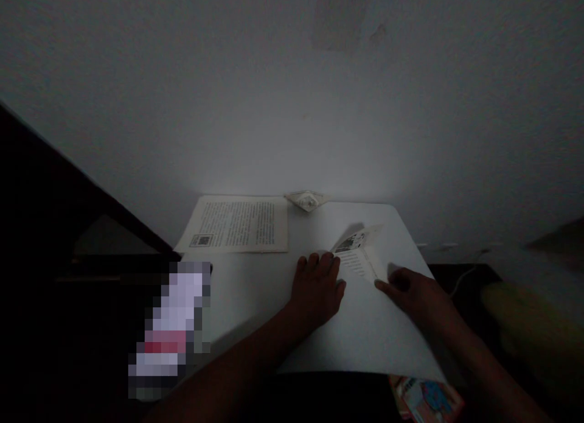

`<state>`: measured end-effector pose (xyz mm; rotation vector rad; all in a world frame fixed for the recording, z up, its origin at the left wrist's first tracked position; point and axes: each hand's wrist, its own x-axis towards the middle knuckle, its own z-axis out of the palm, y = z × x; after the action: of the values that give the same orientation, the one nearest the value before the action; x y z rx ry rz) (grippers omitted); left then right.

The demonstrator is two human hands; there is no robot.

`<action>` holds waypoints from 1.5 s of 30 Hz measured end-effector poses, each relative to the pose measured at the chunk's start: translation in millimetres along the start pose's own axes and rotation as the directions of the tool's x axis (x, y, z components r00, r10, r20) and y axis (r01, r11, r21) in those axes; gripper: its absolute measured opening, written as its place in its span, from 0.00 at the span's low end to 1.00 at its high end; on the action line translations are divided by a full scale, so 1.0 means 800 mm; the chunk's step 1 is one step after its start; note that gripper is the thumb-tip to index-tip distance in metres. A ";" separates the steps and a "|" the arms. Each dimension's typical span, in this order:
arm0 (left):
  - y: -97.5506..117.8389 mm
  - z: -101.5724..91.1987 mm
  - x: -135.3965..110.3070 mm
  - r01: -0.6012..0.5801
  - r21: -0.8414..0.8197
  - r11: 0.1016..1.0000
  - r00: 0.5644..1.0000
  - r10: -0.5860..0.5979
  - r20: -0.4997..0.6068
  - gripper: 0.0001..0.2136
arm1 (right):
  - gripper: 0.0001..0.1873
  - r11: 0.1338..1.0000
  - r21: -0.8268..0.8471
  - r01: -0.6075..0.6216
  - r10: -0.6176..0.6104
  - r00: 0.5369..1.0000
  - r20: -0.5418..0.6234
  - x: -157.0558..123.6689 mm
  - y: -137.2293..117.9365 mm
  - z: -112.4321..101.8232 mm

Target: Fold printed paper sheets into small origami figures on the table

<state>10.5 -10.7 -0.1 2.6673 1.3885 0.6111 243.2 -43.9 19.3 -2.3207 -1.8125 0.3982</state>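
Note:
A partly folded sheet of printed paper (362,255) lies on the right side of the small white table (255,307). Text and a dark picture show on it, and one flap stands up a little. My left hand (318,289) rests palm down on the tabletop, fingers stretched out, with its fingertips at the paper's left edge. At the near right corner of the sheet, my right hand (415,292) pinches the paper between thumb and curled fingers.
A folded paper boat (306,201) sits at the table's back edge, against the wall (292,118). Left of it lies a stack of printed sheets (239,225). A blurred-out phone-like object (176,319) is at the left edge. Below the front edge is a colourful booklet (429,402).

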 end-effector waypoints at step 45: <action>-0.032 0.013 0.013 -0.063 0.018 0.998 0.998 0.063 0.006 0.17 | 0.06 0.821 0.083 0.564 -0.570 0.819 0.064 0.085 -0.085 0.002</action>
<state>0.1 14.2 -12.2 2.7342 1.3197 0.5990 195.2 38.8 30.4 -1.6172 -2.3707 0.4493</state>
